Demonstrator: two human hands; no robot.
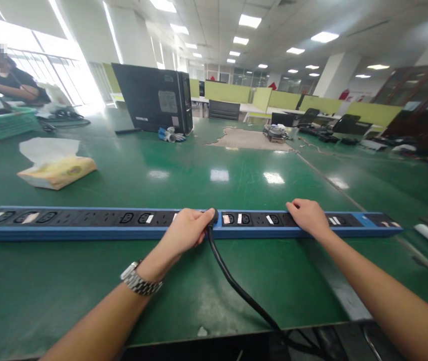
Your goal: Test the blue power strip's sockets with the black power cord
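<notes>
While the right hand [307,216] presses flat, fingers together, on the power strip [97,223] lying across the green bench [236,180], the left hand [187,231] has its fingers clamped on the black plug [213,219] at a mid-strip socket. Step in hand: seating or pulling the plug; either calls for a straight push or pull.

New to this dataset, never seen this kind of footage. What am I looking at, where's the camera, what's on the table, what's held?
There is no machine here: these are a person's two bare arms, filmed by one camera worn on the head, looking forward and down.

A long blue power strip lies across a green table. The left hand, with a wristwatch, grips a black plug at the strip; its black cable runs off the near edge. The right hand rests flat on the strip.

Farther back lie a tissue pack, a computer tower and a green basket. Another person sits far left.
</notes>
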